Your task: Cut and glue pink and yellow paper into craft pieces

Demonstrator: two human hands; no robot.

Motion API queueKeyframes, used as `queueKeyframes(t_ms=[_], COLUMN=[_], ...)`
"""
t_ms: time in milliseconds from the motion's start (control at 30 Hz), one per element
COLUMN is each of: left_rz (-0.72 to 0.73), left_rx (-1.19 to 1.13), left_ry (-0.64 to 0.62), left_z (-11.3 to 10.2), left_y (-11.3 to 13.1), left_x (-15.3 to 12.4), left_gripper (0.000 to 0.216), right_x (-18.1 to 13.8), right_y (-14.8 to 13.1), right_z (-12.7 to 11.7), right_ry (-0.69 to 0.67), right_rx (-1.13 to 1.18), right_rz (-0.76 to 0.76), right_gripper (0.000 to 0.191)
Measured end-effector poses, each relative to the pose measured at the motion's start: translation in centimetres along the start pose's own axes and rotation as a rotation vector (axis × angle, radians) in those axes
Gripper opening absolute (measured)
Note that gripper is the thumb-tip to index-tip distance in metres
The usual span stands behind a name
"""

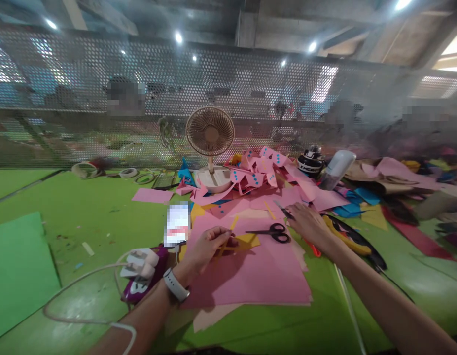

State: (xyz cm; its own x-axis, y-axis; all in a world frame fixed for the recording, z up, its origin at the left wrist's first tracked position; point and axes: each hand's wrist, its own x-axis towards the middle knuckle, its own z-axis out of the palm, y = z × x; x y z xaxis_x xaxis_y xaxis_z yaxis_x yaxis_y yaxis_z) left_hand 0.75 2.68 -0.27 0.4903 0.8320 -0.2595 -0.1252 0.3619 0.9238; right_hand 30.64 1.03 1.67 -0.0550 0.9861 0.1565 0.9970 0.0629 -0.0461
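My left hand [221, 240] pinches a narrow yellow paper strip [234, 224] above a stack of pink paper sheets [250, 281]. Under its fingertips lies a wider yellow paper piece [248, 241]. Black-handled scissors [276, 232] rest on the pink sheets between my two hands, touched by neither. My right hand [305, 221] is stretched out beyond the scissors, its fingers closed at the end of a slim dark and silver tool [284, 210]. The exact kind of that tool is too small to tell.
A small fan [210, 133] stands behind a heap of pink cut paper [254, 172]. Yellow-black pliers [348, 236] lie by my right forearm. At left are a charger with plugs [139, 264], a lit phone [177, 223], tape rolls [86, 170] and a green sheet [21, 271].
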Motion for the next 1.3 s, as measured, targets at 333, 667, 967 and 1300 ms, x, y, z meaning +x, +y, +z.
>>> queueKeyframes(t_ms=[333, 667, 967, 1300], left_rz=[0.063, 0.192, 0.123, 0.096], left_rx=[-0.078, -0.077, -0.119, -0.094], left_ry=[0.017, 0.100, 0.094, 0.143], left_z=[0.1, -0.4, 0.1, 0.2], left_y=[0.0, -0.6, -0.5, -0.7], left_x=[-0.2, -0.1, -0.7, -0.5], left_gripper=[0.028, 0.023, 0.027, 0.031], right_x=[-0.4, 0.3, -0.7, -1.9], right_y=[-1.8, -1.2, -4.7, -7.6], right_z=[1.0, 0.0, 0.4, 1.1], right_ry=[-0.256, -0.334, -0.668, -0.793], right_rx=[0.017, 0.191, 1.098, 1.316], right_rz=[-0.146, -0.116, 0.051, 0.124], right_gripper=[0.023, 0.012, 0.029, 0.042])
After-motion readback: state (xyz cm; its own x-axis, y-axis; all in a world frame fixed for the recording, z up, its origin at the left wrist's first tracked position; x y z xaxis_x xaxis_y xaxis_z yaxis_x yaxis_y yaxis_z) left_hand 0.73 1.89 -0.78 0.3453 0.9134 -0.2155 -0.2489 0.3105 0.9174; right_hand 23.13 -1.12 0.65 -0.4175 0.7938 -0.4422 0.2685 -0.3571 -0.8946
